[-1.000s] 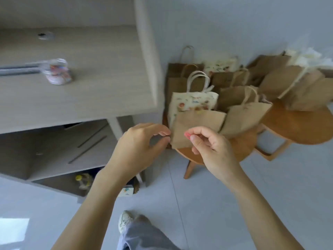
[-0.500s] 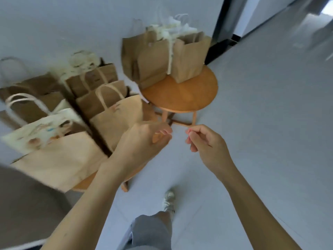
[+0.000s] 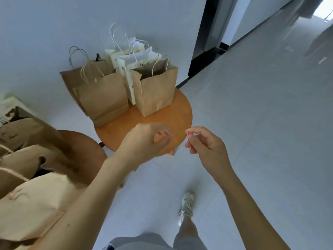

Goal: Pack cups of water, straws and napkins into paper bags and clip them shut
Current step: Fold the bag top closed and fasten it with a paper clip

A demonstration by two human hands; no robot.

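My right hand (image 3: 207, 145) pinches a small pink clip (image 3: 188, 135) between thumb and forefinger, held in the air just off the right edge of a round wooden stool (image 3: 178, 112). My left hand (image 3: 146, 141) hovers over the stool's near edge with fingers loosely curled and nothing in it. On the stool stand brown paper bags: one with an open top (image 3: 155, 91) and one clipped shut at the top (image 3: 103, 98), with white patterned bags (image 3: 129, 60) behind them.
A second stool (image 3: 86, 148) at the left carries several more brown paper bags (image 3: 30, 201), close under my left forearm. The wall is behind the bags. A dark door frame (image 3: 207, 33) stands at the back right. Grey tiled floor spreads to the right; my shoe (image 3: 186, 204) is below.
My view has swung right and nearer to the right-hand stool, whose bags are now sharp and central. Both hands kept their pose, the right still pinching the clip.
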